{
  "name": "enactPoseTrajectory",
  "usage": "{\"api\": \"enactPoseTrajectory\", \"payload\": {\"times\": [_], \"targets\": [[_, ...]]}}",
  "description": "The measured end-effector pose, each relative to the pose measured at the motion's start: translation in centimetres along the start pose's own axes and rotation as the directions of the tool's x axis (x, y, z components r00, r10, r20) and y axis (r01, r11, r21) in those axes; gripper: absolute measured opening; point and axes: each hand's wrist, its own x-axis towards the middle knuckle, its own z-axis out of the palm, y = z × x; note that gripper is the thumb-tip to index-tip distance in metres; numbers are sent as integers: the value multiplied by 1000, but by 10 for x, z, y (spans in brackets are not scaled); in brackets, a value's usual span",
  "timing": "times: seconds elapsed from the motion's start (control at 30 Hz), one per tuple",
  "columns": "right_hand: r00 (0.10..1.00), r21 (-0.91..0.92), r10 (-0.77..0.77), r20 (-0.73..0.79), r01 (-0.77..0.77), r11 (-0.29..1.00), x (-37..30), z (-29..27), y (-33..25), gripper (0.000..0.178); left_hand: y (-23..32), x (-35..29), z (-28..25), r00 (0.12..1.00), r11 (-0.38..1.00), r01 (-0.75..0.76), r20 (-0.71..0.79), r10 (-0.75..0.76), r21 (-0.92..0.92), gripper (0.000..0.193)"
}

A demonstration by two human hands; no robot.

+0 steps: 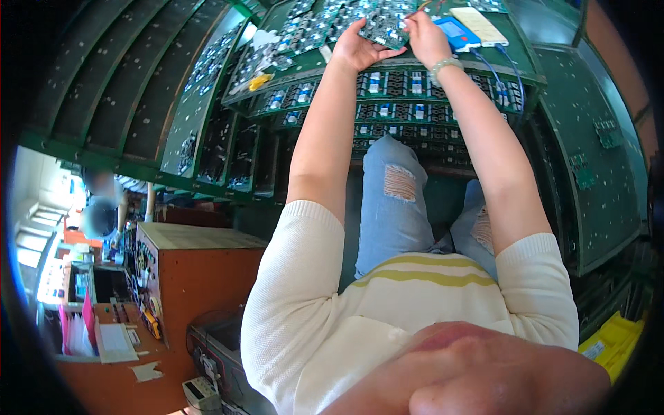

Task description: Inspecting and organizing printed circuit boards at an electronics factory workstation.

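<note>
We hold a small green rectangular circuit board (382, 31) above the far part of the green table (546, 41). The left hand (356, 47) is clamped on the board's left edge; the right hand (427, 36) grips its right edge, fingers closed. Just right of the board lies a blue-screened flat device (456, 32), with a pale flat rectangular device (479, 25) beyond it. Left of the board, rows of similar green boards (304, 31) cover the table. In our judgement, a loosened grip could drop the board onto its neighbours; blue cables (499, 69) near the right wrist could snag.
</note>
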Motion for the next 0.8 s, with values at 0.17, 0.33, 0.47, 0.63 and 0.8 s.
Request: {"api": "enactPoseTrajectory", "payload": {"times": [0.17, 0.33, 0.47, 0.63, 0.8], "targets": [[999, 2, -12, 46, 12, 1000, 0, 2, 4, 19, 31, -41, -10, 979, 985, -115, -152, 135, 128, 39], [999, 35, 29, 33, -30, 999, -5, -8, -27, 15, 76, -79, -74, 849, 958, -197, -452, 273, 209, 41], [999, 14, -19, 38, 18, 1000, -4, -19, -22, 17, 72, -74, -75, 758, 945, -197, -570, 315, 261, 38], [998, 25, -16, 65, 15, 1000, -6, -18, -31, 18, 82, -65, -114, 688, 943, -254, -646, 332, 215, 31], [992, -26, -94, 84, 96, 995, -1, 0, 1, 16, 86, -55, -102, 670, 939, -264, -658, 343, 221, 33]]}}
